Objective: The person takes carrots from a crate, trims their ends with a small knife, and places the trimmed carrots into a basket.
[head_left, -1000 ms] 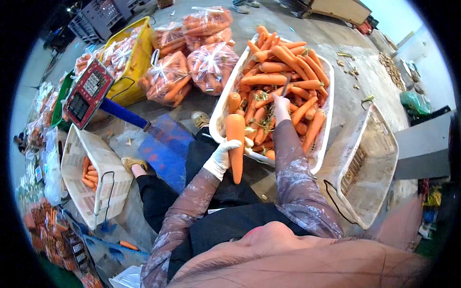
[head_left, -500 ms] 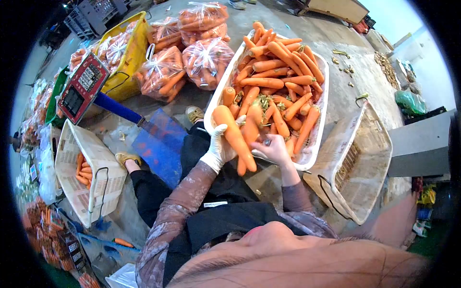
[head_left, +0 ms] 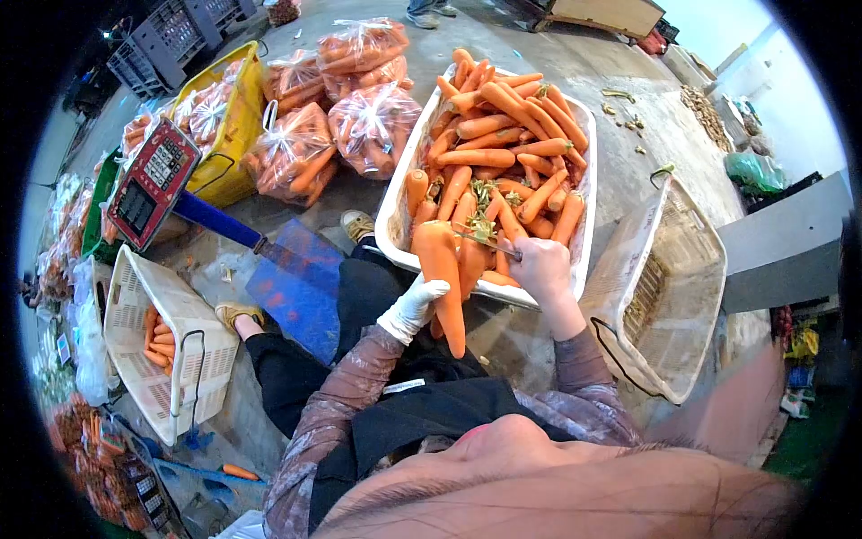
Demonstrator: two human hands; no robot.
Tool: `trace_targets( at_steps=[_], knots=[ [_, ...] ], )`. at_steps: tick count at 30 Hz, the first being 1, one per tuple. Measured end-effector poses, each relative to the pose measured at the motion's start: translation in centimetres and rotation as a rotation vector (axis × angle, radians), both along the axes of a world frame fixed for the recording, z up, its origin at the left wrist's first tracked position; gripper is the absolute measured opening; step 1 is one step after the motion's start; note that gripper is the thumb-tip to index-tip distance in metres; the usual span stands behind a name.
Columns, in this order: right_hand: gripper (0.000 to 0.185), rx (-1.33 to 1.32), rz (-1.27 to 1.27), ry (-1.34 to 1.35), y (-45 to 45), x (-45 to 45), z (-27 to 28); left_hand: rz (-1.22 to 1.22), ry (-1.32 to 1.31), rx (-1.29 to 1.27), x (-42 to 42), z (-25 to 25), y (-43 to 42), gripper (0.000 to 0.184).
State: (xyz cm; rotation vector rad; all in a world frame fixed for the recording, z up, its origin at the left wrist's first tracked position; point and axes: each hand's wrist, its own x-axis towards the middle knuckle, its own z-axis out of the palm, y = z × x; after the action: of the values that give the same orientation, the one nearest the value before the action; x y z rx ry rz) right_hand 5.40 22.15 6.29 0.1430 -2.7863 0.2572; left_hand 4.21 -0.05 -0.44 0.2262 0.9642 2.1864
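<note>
My left hand (head_left: 411,310), in a white glove, is closed round a large carrot (head_left: 440,283). At least one more carrot (head_left: 472,262) is beside it, partly hidden. My bare right hand (head_left: 543,272) grips a small knife (head_left: 489,242), its handle mostly inside my fist. The thin blade points left toward the top ends of the carrots at my left hand; whether it touches them I cannot tell. Just beyond both hands is a white crate (head_left: 588,193) heaped with carrots (head_left: 512,135), some with short green tops.
Tied clear bags of carrots (head_left: 375,126) stand at the back left, near a yellow crate (head_left: 229,166) of more bags. A red-framed scale display (head_left: 153,184) rises over a blue platform (head_left: 296,287). White crates stand tilted at left (head_left: 202,377) and right (head_left: 691,310).
My right hand has moved right and away from the carrots' lower part, and the knife blade now shows at their tops. My left hand and its carrot have come slightly nearer my body.
</note>
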Motion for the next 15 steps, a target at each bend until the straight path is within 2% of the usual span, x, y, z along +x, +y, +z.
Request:
trace_targets(
  at_steps=[1, 3, 4, 6, 8, 10, 12, 14, 15],
  knots=[
    [0.031, -0.001, 0.000, -0.001, 0.5, 0.0, -0.2, 0.000, -0.001, -0.001, -0.1, -0.3, 0.0, 0.086],
    [0.016, 0.129, -0.044, -0.170, 2.5, -0.5, -1.6, -0.106, -0.009, -0.023, 0.1, -1.3, -0.2, 0.089],
    [0.016, 0.353, -0.269, -0.449, 5.4, -1.6, -4.6, -0.106, -0.014, -0.025, 0.8, -0.4, -0.2, 0.089],
    [0.021, 0.231, -0.341, -0.525, 8.7, -1.8, -8.1, -0.059, -0.003, 0.103, 1.3, 2.4, -0.7, 0.091],
    [0.028, 0.125, -0.288, -0.472, 7.9, -1.7, -7.1, -0.042, 0.016, 0.131, 1.3, 2.6, -1.8, 0.093],
    [0.032, 0.042, -0.310, -0.462, 6.0, -2.5, -7.1, 0.084, -0.046, 0.158, 1.3, 5.1, -4.4, 0.096],
    [0.033, -0.238, -0.265, -0.518, 5.1, -4.4, -9.3, 0.263, -0.127, 0.256, 0.5, 4.7, -8.8, 0.097],
    [0.035, -0.467, -0.181, -0.472, 4.0, -6.6, -11.7, 0.499, -0.099, 0.252, 0.0, 3.7, -16.0, 0.095],
    [0.035, -0.456, -0.156, -0.485, 3.5, -8.3, -13.3, 0.626, -0.096, 0.286, -0.5, 0.2, -22.4, 0.075]
  ],
)
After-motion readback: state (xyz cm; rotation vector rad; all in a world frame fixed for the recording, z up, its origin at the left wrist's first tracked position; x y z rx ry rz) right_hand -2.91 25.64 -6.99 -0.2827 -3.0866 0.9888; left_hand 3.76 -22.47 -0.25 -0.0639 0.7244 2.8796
